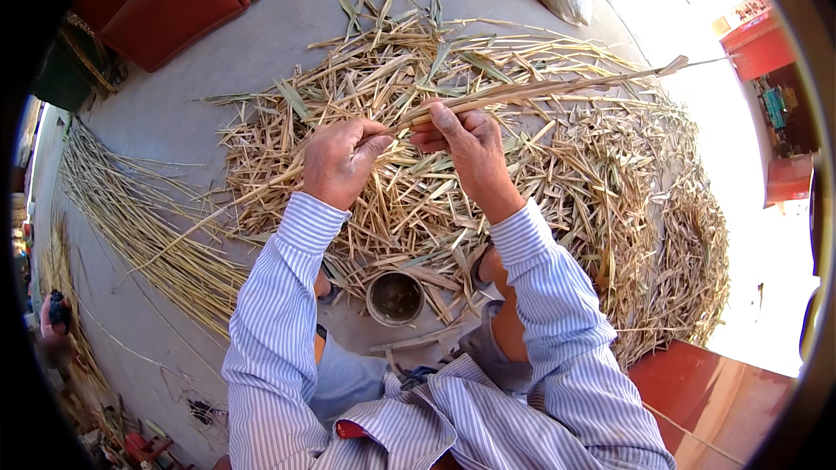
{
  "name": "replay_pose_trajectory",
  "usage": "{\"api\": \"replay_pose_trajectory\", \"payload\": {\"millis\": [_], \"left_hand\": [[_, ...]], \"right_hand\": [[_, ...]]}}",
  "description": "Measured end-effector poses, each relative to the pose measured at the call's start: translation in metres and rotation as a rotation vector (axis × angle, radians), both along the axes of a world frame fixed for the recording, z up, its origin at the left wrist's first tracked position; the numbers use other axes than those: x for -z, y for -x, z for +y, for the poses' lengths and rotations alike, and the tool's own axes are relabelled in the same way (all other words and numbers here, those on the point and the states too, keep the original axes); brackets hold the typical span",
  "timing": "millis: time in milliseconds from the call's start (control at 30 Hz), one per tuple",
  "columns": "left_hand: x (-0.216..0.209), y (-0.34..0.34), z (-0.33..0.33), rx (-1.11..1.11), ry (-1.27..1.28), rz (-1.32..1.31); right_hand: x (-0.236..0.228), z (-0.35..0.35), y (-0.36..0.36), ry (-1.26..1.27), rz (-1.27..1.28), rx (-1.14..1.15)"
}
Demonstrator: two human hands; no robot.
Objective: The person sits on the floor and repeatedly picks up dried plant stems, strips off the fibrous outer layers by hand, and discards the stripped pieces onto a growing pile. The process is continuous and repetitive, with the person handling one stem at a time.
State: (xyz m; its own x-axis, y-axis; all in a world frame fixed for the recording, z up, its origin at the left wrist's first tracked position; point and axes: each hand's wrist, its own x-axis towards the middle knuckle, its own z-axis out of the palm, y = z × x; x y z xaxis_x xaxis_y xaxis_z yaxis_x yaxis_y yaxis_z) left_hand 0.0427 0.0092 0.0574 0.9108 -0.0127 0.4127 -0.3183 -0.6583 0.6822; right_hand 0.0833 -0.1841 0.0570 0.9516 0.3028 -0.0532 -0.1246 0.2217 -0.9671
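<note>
The left hand and right hand both grip a long dry stalk above the leaf pile. A bowl stands at the pile's near edge; thin stems lie left of the pile.

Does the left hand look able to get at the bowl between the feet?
Probably yes: nothing appears to block the bowl, though the left hand holds a stalk and might need freeing first.

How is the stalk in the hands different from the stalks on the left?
The held stalk has dry leaf along it; the floor stalks look mostly bare. The held stalk is up in the left hand and right hand; the floor stalks lie heaped. Both look long and yellowish.
</note>
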Motion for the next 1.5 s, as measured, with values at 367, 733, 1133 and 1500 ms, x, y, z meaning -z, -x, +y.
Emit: {"api": "replay_pose_trajectory", "payload": {"millis": [367,733,1133,1500], "left_hand": [[-0.006,-0.010,0.018,-0.098,0.471,0.121],[-0.016,-0.026,0.093,-0.438,0.803,-0.024],[0.004,-0.001,0.064,0.043,-0.065,0.454],[0.016,-0.007,0.005,0.056,0.594,0.445]], "right_hand": [[0.009,-0.016,-0.002,-0.080,0.200,0.023],[0.003,-0.061,-0.014,-0.053,0.143,0.106],[-0.003,-0.083,-0.021,-0.082,0.167,0.222],[-0.007,-0.073,-0.014,-0.054,0.148,0.230]]}}
